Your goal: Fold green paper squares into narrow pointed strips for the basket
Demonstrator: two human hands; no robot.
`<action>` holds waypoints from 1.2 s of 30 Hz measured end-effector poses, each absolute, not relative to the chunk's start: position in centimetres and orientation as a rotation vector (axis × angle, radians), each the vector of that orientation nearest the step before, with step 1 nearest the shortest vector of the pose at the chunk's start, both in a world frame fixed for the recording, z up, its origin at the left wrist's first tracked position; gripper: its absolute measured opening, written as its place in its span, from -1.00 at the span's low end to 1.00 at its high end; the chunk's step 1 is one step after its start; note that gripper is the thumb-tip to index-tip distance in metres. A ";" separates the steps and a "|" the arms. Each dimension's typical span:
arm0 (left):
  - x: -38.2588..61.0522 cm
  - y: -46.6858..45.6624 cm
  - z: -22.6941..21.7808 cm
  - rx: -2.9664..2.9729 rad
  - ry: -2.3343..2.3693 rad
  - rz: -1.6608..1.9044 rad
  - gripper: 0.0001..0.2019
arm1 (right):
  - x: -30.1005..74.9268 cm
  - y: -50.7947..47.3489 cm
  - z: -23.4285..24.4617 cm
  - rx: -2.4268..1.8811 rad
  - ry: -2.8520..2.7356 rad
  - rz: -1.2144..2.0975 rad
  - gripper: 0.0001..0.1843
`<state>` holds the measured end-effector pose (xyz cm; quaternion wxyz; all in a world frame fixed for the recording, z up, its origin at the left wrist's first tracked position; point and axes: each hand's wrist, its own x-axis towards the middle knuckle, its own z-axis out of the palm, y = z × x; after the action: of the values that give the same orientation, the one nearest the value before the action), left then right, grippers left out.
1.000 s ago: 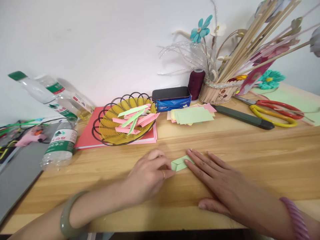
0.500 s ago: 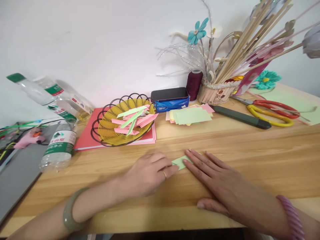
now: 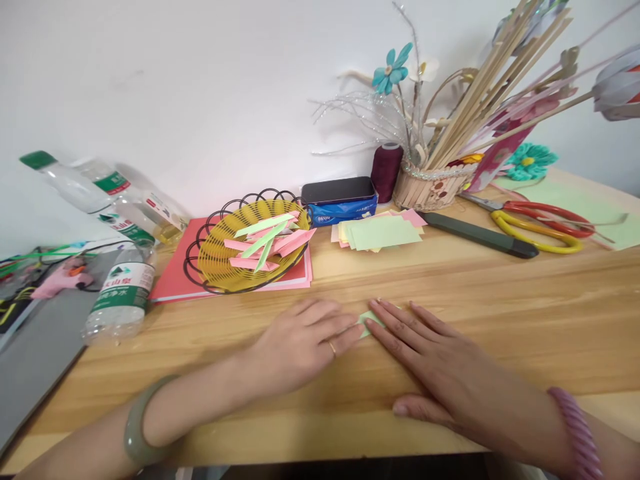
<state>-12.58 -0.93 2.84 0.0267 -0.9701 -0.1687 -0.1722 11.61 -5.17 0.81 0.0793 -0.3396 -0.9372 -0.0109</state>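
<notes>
A small piece of light green paper [image 3: 370,323] lies on the wooden table between my hands, and both partly cover it. My left hand [image 3: 310,340], with bent fingers held close together, is on the paper's left end. Its thumb is hidden. My right hand [image 3: 435,360] lies flat with its fingers stretched out, the fingertips resting on the right part of the paper and the thumb apart on the wood. Behind them, folded pink and green paper strips [image 3: 267,241] fill the middle of a yellow woven basket [image 3: 215,253].
A stack of paper slips [image 3: 385,233] lies behind my right hand. Near it are a dark green cutter [image 3: 480,233], scissors [image 3: 537,230], a thread spool [image 3: 387,172] and a blue box [image 3: 340,208]. Plastic bottles [image 3: 120,293] and a pink glue gun [image 3: 63,277] are at left.
My left fingers have moved slightly right and now cover more of the green paper's left end. My right hand stays pressed in place. The view has shifted a little.
</notes>
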 end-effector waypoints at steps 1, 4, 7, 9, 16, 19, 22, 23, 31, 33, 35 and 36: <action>-12.4 -1.0 2.6 -2.997 -0.480 -0.430 -0.73 | 11.5 -5.2 0.9 -1.015 -2.808 -0.034 -0.20; -12.1 -1.3 1.8 -2.963 -0.494 -0.268 -0.71 | 11.5 -5.1 1.0 -0.995 -2.819 -0.041 -0.18; -12.2 -1.6 1.3 -2.947 -0.514 -0.253 -0.71 | 11.9 -5.0 1.1 -0.979 -2.821 -0.049 -0.15; -12.4 -1.6 1.3 -2.972 -0.510 -0.247 -0.70 | 12.7 -4.8 1.1 -1.002 -2.812 -0.080 -0.16; -12.6 -1.4 1.3 -3.039 -0.517 -0.263 -0.71 | 15.4 -4.4 1.5 -1.025 -2.844 -0.213 -0.16; -12.4 -1.4 1.3 -3.025 -0.512 -0.338 -0.72 | 15.0 -4.5 2.0 -1.075 -2.778 -0.220 -0.20; -11.7 -1.3 1.4 -2.996 -0.547 -0.497 -0.77 | 13.8 -4.5 2.6 -1.099 -2.649 -0.194 -0.47; -11.4 -1.2 1.4 -2.978 -0.567 -0.567 -0.79 | 13.4 -4.3 2.8 -1.066 -2.631 -0.161 -0.57; -9.9 -0.8 1.2 -2.831 -0.624 -0.753 -0.86 | 12.0 -2.2 3.1 -0.820 -2.763 0.002 -0.66; -9.8 -0.9 1.3 -2.810 -0.652 -0.767 -0.83 | 12.0 -2.1 3.1 -0.778 -2.773 -0.049 -0.65; -9.7 -1.0 1.5 -2.792 -0.670 -0.785 -0.81 | 12.0 -2.0 3.1 -0.753 -2.781 -0.084 -0.65; -9.6 -1.1 1.5 -2.788 -0.680 -0.786 -0.81 | 12.0 -2.0 3.0 -0.748 -2.784 -0.093 -0.65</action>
<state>-9.64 -1.10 1.53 0.0831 -0.9338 -0.2278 -0.2631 11.99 -1.99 3.02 0.1284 -0.2573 -0.9572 -0.0320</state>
